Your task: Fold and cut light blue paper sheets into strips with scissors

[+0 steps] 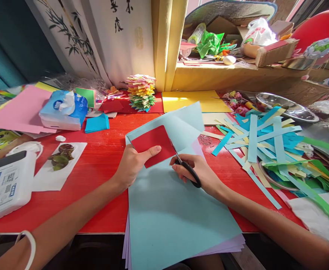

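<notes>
My left hand (pixel 135 163) pinches a red paper square (pixel 156 145), its thumb lying on top, together with a light blue sheet (pixel 181 120) behind it. My right hand (pixel 194 170) has its fingers through black-handled scissors (pixel 191 173). The scissor blades are at the right edge of the red square, over the light blue paper. Beneath both hands lies a large light blue sheet (pixel 175 217) on top of purple sheets (pixel 223 245), reaching past the table's front edge.
Paper strips (pixel 254 138) lie heaped at the right beside a metal bowl (pixel 285 107). At the left are a tissue pack (pixel 63 110), blue paper squares (pixel 97 123) and a white container (pixel 9 183). A folded-paper stack (pixel 141 93) stands at the back.
</notes>
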Demonstrator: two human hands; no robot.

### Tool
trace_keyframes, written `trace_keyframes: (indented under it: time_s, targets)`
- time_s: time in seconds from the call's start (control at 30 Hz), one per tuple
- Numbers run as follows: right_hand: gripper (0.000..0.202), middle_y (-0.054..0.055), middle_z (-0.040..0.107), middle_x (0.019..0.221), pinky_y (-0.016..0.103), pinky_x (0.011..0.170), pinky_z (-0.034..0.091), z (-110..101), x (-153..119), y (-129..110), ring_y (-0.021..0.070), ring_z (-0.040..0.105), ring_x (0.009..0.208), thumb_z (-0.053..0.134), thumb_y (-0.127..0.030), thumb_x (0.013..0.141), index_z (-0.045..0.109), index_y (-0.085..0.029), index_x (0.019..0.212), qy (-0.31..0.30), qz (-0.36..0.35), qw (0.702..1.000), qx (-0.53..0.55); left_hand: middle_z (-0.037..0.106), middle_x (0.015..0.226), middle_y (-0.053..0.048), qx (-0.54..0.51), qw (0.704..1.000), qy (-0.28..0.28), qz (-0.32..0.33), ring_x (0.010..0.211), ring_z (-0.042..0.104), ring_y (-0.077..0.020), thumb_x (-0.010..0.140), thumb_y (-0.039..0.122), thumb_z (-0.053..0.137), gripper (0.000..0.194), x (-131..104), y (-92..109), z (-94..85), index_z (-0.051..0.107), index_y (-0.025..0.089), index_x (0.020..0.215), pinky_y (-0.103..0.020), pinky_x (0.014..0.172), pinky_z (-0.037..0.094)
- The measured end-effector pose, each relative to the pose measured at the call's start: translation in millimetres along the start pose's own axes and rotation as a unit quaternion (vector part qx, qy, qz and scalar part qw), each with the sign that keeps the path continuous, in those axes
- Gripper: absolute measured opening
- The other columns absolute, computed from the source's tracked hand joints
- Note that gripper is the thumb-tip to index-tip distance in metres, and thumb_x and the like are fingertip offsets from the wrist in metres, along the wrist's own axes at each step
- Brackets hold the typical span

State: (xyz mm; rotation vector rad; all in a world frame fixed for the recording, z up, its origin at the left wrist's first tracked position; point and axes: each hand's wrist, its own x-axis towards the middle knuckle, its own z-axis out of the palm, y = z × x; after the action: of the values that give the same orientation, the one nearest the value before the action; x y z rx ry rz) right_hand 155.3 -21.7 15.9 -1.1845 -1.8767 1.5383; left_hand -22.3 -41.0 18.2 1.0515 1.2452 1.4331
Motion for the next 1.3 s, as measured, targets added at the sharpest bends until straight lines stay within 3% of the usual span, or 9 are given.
trace_keyframes:
  time_s: [0.2, 0.4, 0.67, 0.83, 1.07, 1.3]
  targets:
    - [0.009, -0.005, 0.041, 0.051, 0.022, 0.044, 0.027, 0.9, -1.1, 1.7, 0.0091, 0.039, 0.051, 0.048, -0.024, 0.077, 0.055, -0.018, 0.074, 0.011, -0.008, 1.000, -0.013, 0.059, 0.061, 0.003, 0.021, 1.000, -0.003, -0.002, 0.053, 0.049, -0.0092, 0.063, 0.025, 0.072, 0.018, -0.6, 0.2, -0.6, 0.058, 0.015, 0.059, -0.022, 0.052, 0.043]
    - [0.011, -0.005, 0.041, 0.050, 0.022, 0.044, 0.026, 0.9, -1.3, 3.5, 0.0086, 0.037, 0.050, 0.047, -0.022, 0.076, 0.050, -0.019, 0.067, 0.015, -0.020, 1.000, -0.017, 0.061, 0.065, 0.001, 0.012, 1.000, -0.004, -0.013, 0.059, 0.054, -0.0131, 0.062, 0.027, 0.072, 0.018, 0.0, -0.1, -0.3, 0.059, 0.015, 0.062, -0.025, 0.055, 0.045]
    - [0.011, -0.006, 0.039, 0.048, 0.022, 0.043, 0.024, 2.9, -2.7, 5.6, 0.0081, 0.035, 0.048, 0.047, -0.019, 0.075, 0.049, -0.018, 0.065, 0.017, -0.031, 0.999, -0.004, 0.058, 0.059, 0.003, 0.015, 1.000, -0.002, -0.024, 0.054, 0.050, -0.0105, 0.062, 0.027, 0.072, 0.021, -0.7, 1.5, -1.1, 0.055, 0.016, 0.057, -0.023, 0.051, 0.043]
    - [0.014, -0.005, 0.039, 0.050, 0.021, 0.041, 0.025, 2.4, -2.9, 5.4, 0.0075, 0.035, 0.047, 0.047, -0.022, 0.077, 0.046, -0.018, 0.063, 0.009, -0.020, 1.000, 0.021, 0.055, 0.056, 0.003, 0.028, 0.999, 0.002, -0.027, 0.050, 0.047, -0.0094, 0.062, 0.028, 0.072, 0.023, -0.1, -1.7, -3.2, 0.054, 0.016, 0.055, -0.023, 0.048, 0.041]
    - [0.017, -0.004, 0.042, 0.054, 0.019, 0.041, 0.030, 2.2, 0.7, 4.4, 0.0074, 0.039, 0.047, 0.051, -0.033, 0.078, 0.058, -0.018, 0.076, 0.010, 0.035, 0.999, 0.038, 0.063, 0.071, -0.001, 0.011, 0.999, -0.018, -0.036, 0.067, 0.058, -0.0168, 0.062, 0.029, 0.071, 0.019, 2.6, -2.8, -4.4, 0.063, 0.015, 0.073, -0.029, 0.061, 0.048]
    - [0.024, -0.004, 0.045, 0.056, 0.019, 0.042, 0.031, 0.0, 0.5, 2.7, 0.0077, 0.042, 0.048, 0.052, -0.041, 0.079, 0.059, -0.018, 0.078, 0.003, 0.035, 0.999, 0.025, 0.056, 0.056, 0.001, 0.045, 0.998, -0.006, -0.037, 0.053, 0.051, -0.0129, 0.060, 0.031, 0.073, 0.023, 1.6, -5.3, -3.5, 0.056, 0.016, 0.056, -0.025, 0.048, 0.043]
